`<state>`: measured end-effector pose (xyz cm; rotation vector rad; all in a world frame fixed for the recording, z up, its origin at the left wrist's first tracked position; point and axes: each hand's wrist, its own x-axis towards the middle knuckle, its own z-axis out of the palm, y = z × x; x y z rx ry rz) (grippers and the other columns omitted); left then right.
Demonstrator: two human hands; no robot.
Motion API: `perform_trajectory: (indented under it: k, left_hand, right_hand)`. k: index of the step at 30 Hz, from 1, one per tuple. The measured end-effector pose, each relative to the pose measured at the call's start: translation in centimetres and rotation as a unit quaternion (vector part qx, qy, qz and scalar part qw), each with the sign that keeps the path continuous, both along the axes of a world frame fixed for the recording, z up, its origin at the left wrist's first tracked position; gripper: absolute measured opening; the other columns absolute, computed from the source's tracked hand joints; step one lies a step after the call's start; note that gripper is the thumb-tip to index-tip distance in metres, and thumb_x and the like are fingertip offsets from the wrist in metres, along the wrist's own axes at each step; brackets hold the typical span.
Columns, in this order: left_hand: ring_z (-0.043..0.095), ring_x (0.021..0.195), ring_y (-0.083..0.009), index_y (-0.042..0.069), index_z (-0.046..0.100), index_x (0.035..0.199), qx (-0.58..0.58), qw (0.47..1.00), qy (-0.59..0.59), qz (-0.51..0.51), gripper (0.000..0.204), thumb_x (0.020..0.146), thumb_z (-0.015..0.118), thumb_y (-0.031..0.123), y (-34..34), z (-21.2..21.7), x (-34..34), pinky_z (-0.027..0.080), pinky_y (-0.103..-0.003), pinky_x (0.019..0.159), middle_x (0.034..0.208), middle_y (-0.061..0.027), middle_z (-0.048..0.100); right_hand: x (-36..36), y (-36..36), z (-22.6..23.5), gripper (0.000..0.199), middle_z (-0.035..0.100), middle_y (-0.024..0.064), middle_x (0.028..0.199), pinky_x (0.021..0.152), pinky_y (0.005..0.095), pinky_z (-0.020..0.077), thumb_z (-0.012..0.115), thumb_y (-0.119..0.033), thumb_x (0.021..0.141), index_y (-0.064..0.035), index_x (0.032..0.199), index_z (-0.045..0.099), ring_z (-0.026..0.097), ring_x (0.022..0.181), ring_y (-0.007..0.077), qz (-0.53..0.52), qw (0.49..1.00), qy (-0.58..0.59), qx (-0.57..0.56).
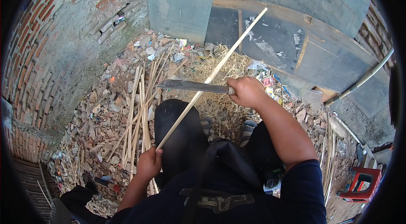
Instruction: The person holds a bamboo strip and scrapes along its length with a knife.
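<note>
My left hand is closed around the lower end of a long, pale strip of bamboo or wood, which slants up and away to the right past my knee. In my right hand is the handle of a machete, its dark blade pointing left. The blade crosses the strip at about the strip's middle; I cannot tell which edge bears on it. Below the crossing lies a heap of thin, curly shavings between my sandalled feet.
Several similar pale strips lie on the rubble to the left, and more strips on the right. A brick wall curves along the left. Grey panels stand at the back. A red plastic stool is at the lower right.
</note>
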<state>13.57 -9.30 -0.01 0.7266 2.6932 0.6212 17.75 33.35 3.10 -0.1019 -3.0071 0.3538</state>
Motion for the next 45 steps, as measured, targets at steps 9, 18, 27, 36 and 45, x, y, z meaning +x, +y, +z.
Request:
perform_trajectory:
  k: [9, 18, 27, 36, 45]
  left_hand:
    - [0.061, 0.068, -0.0489, 0.001, 0.053, 0.084, 0.017, 0.998, 0.058, -0.002, 0.032, 0.103, 0.053, 0.028, 0.1, -1.7, -0.4, 0.045, -0.055, 0.06, 0.064, -0.0241, 0.058]
    - [0.061, 0.066, -0.049, 0.001, 0.054, 0.084, -0.006, 0.999, 0.033, -0.006, 0.033, 0.103, 0.053, 0.028, -0.4, -1.0, -0.3, 0.046, -0.055, 0.059, 0.065, -0.0245, 0.059]
    - [0.062, 0.064, -0.0475, 0.0, 0.057, 0.086, 0.004, 0.998, 0.06, -0.019, 0.03, 0.102, 0.055, 0.026, -0.1, -1.2, -0.6, 0.046, -0.055, 0.058, 0.064, -0.0241, 0.06]
    - [0.062, 0.064, -0.0473, 0.001, 0.058, 0.089, 0.003, 0.996, 0.087, -0.022, 0.027, 0.101, 0.056, 0.025, 0.5, -1.4, -0.9, 0.047, -0.055, 0.059, 0.063, -0.0241, 0.06]
    - [0.062, 0.065, -0.0478, 0.001, 0.056, 0.088, -0.021, 0.996, 0.086, -0.011, 0.027, 0.101, 0.056, 0.024, 0.1, -1.7, -0.3, 0.046, -0.056, 0.059, 0.064, -0.0249, 0.06]
  right_hand:
    - [-2.1, -0.4, 0.7, 0.026, 0.071, 0.0141, 0.086, 0.077, 0.0496, 0.0559, 0.07, -0.023, 0.08, -0.0106, 0.102, 0.063, 0.07, 0.089, 0.0357, -0.011, 0.996, -0.083, -0.043]
    - [-1.4, -2.3, 0.8, 0.026, 0.071, 0.0143, 0.086, 0.078, 0.049, 0.0565, 0.07, -0.022, 0.081, -0.0109, 0.103, 0.064, 0.07, 0.087, 0.0357, 0.009, 0.997, -0.075, -0.006]
    - [-1.6, -1.2, 0.3, 0.025, 0.072, 0.013, 0.09, 0.082, 0.0478, 0.057, 0.071, -0.023, 0.082, -0.0121, 0.103, 0.064, 0.071, 0.092, 0.0341, -0.043, 0.994, -0.098, -0.025]
    - [-1.1, 0.2, 0.6, 0.022, 0.071, 0.015, 0.087, 0.078, 0.049, 0.0569, 0.068, -0.022, 0.082, -0.0101, 0.101, 0.064, 0.071, 0.088, 0.0356, -0.06, 0.995, -0.078, -0.007]
    - [-2.1, 1.3, 0.9, 0.02, 0.071, 0.0146, 0.083, 0.074, 0.0487, 0.0566, 0.065, -0.019, 0.082, -0.012, 0.1, 0.065, 0.071, 0.084, 0.0355, -0.076, 0.995, -0.053, -0.027]
